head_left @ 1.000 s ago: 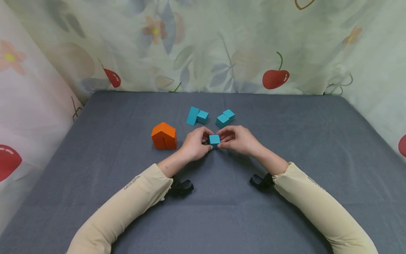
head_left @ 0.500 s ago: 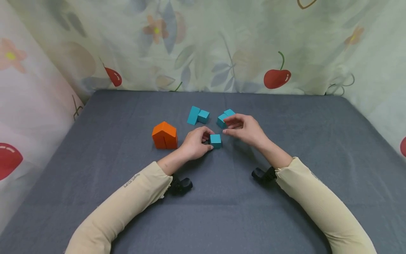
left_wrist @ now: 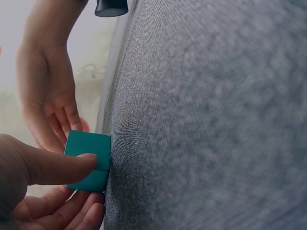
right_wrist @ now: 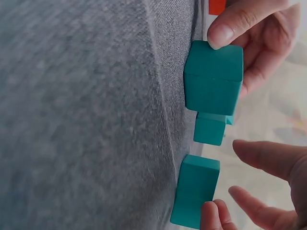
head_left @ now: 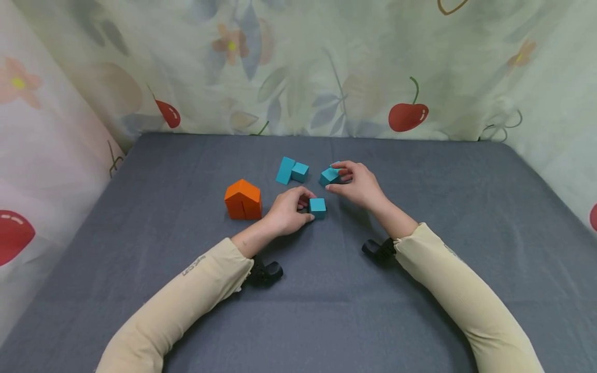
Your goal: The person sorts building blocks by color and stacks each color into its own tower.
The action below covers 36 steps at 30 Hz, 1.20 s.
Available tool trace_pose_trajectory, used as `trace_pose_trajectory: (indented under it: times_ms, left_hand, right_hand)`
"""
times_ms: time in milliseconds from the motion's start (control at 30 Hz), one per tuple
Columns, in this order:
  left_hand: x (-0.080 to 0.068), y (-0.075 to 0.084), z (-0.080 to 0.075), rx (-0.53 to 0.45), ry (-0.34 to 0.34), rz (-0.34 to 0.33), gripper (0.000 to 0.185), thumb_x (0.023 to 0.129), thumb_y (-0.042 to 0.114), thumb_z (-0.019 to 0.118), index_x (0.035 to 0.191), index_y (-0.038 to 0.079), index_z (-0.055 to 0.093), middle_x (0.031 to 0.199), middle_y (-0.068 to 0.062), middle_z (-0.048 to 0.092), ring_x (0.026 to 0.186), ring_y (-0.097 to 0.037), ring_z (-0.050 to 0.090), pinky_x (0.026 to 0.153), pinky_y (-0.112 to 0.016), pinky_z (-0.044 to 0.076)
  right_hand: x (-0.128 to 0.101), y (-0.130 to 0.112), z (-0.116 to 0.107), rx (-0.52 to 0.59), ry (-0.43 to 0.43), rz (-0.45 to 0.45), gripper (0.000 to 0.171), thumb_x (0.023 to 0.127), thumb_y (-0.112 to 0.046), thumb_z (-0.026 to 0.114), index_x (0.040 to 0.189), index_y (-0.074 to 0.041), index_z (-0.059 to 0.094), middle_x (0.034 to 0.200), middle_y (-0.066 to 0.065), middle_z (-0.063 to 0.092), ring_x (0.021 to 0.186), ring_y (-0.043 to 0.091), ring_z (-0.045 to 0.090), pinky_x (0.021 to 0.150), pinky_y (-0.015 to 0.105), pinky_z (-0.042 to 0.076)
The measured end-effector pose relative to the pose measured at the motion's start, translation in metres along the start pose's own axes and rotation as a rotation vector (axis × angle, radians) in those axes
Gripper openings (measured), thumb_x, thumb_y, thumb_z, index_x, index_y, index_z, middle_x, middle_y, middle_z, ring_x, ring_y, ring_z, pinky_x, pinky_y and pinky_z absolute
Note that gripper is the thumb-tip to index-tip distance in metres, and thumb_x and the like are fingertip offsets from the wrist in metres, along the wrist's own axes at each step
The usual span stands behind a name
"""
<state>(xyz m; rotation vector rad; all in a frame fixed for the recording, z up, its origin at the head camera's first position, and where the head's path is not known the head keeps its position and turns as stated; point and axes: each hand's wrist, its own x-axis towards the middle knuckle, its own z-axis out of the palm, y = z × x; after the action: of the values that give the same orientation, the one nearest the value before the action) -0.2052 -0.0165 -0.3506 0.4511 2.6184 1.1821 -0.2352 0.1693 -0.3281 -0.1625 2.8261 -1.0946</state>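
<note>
So from the head view, my left hand (head_left: 289, 213) has a blue cube (head_left: 317, 207) pinched right out at the tips, and my right hand (head_left: 359, 184) is just beside the blue block pair (head_left: 329, 177) a bit farther back, with the orange blocks (head_left: 243, 199) over past my left wrist; left wrist view shows my thumb across one face of that cube, fingers round the other side, cube sitting on the grey cloth (left_wrist: 206, 115); right wrist view, my right thumb and fingers are spread, fingertips overlapping the pair, though honestly can't tell if they touch
</note>
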Motion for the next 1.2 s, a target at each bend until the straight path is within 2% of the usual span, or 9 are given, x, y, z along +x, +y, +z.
trace_pose_trajectory:
  times_ms: [267, 500, 667, 800, 1067, 1200]
  left_hand:
    - [-0.001, 0.000, -0.001, 0.005, -0.007, 0.005, 0.036, 0.089, 0.007, 0.067, 0.123, 0.004, 0.057, 0.122, -0.013, 0.057, 0.112, -0.026, 0.055, 0.100, -0.036, 0.047]
    - [-0.001, -0.001, 0.000, 0.012, 0.002, 0.008, 0.036, 0.088, 0.007, 0.068, 0.123, 0.004, 0.057, 0.122, -0.013, 0.057, 0.112, -0.026, 0.055, 0.099, -0.035, 0.047]
    - [-0.001, -0.001, -0.001, 0.010, 0.001, 0.011, 0.036, 0.088, 0.007, 0.068, 0.123, 0.005, 0.057, 0.122, -0.013, 0.057, 0.112, -0.026, 0.055, 0.099, -0.036, 0.047]
    - [0.000, -0.001, 0.000, 0.011, -0.002, 0.011, 0.036, 0.088, 0.007, 0.068, 0.123, 0.005, 0.057, 0.122, -0.013, 0.057, 0.112, -0.026, 0.055, 0.099, -0.035, 0.047]
    - [0.000, -0.001, -0.001, 0.007, -0.007, 0.002, 0.036, 0.088, 0.007, 0.068, 0.123, 0.005, 0.057, 0.122, -0.012, 0.057, 0.111, -0.025, 0.055, 0.099, -0.035, 0.047]
    - [0.000, 0.000, -0.002, 0.009, -0.010, -0.006, 0.036, 0.088, 0.007, 0.068, 0.123, 0.005, 0.057, 0.122, -0.012, 0.057, 0.111, -0.025, 0.055, 0.099, -0.035, 0.046]
  right_hand:
    - [0.010, -0.006, 0.003, 0.028, -0.012, 0.058, 0.056, 0.089, -0.020, 0.068, 0.140, -0.010, 0.048, 0.137, 0.018, 0.049, 0.120, 0.034, 0.050, 0.095, 0.045, 0.047]
    - [0.016, -0.006, 0.008, -0.026, -0.022, 0.066, 0.052, 0.088, -0.010, 0.067, 0.138, -0.009, 0.052, 0.129, 0.020, 0.052, 0.101, 0.032, 0.054, 0.085, 0.042, 0.049]
    - [0.015, -0.006, 0.007, -0.046, -0.024, 0.074, 0.048, 0.088, -0.005, 0.065, 0.135, -0.012, 0.055, 0.122, 0.018, 0.053, 0.099, 0.030, 0.050, 0.079, 0.040, 0.045]
    - [0.015, -0.004, 0.006, -0.074, -0.016, 0.068, 0.046, 0.088, -0.002, 0.064, 0.132, -0.013, 0.057, 0.119, 0.018, 0.053, 0.103, 0.031, 0.049, 0.082, 0.042, 0.044]
    - [0.013, -0.004, 0.004, -0.129, -0.026, 0.063, 0.044, 0.086, -0.004, 0.067, 0.129, -0.011, 0.058, 0.129, 0.021, 0.045, 0.116, 0.033, 0.042, 0.092, 0.045, 0.043]
    - [0.010, -0.003, 0.003, -0.107, -0.038, 0.058, 0.042, 0.087, -0.007, 0.067, 0.128, -0.010, 0.058, 0.131, 0.021, 0.047, 0.114, 0.034, 0.048, 0.093, 0.045, 0.045]
